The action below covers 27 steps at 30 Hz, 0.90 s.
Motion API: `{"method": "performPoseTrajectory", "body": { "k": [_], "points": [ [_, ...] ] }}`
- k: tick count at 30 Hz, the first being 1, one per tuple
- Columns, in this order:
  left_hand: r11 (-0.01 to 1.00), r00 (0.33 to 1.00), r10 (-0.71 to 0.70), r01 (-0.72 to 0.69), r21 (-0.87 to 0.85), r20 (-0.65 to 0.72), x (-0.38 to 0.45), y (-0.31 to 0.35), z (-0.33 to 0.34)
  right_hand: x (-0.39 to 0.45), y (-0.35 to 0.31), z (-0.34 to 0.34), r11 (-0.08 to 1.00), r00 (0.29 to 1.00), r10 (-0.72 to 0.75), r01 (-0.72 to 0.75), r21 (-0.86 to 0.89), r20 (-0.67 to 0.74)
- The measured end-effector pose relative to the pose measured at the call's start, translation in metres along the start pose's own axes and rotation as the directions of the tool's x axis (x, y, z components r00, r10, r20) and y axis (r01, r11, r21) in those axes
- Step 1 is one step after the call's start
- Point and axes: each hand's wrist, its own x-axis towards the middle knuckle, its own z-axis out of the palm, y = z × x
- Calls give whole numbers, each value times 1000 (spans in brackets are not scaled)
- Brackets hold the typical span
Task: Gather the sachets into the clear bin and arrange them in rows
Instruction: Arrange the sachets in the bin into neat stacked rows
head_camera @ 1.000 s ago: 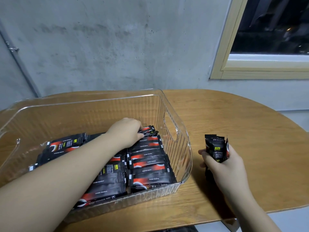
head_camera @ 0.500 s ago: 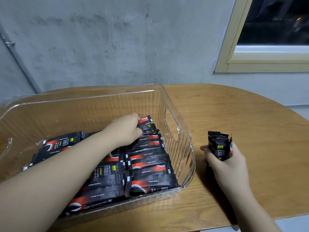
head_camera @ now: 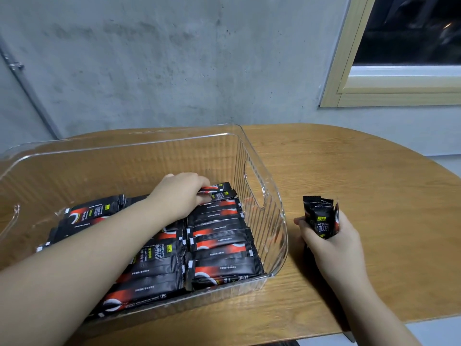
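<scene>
Clear bin holds rows of black "INSTANT COFFEE" sachets; my left hand pinches the far one, right hand grips an upright bundle.

A clear bin is set on a wooden table, with black-and-red sachets laid flat in rows inside. The farthest sachet of the right row is pinched by the left hand. A bundle of sachets is gripped upright by the right hand, just beside the bin. A grey wall and a window frame are seen behind.
</scene>
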Motion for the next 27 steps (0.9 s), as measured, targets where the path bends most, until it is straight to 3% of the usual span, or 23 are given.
{"method": "performPoseTrajectory", "body": {
  "k": [10, 27],
  "points": [
    [989, 993, -77, 88, -119, 95, 6, 2, 4, -1, 0, -1, 1000, 1000, 5, -6, 30, 16],
    [987, 999, -42, 42, -157, 3, 3, -1, 4, 0, 0, -1, 999, 999, -29, 28, 16, 29]
  ]
}}
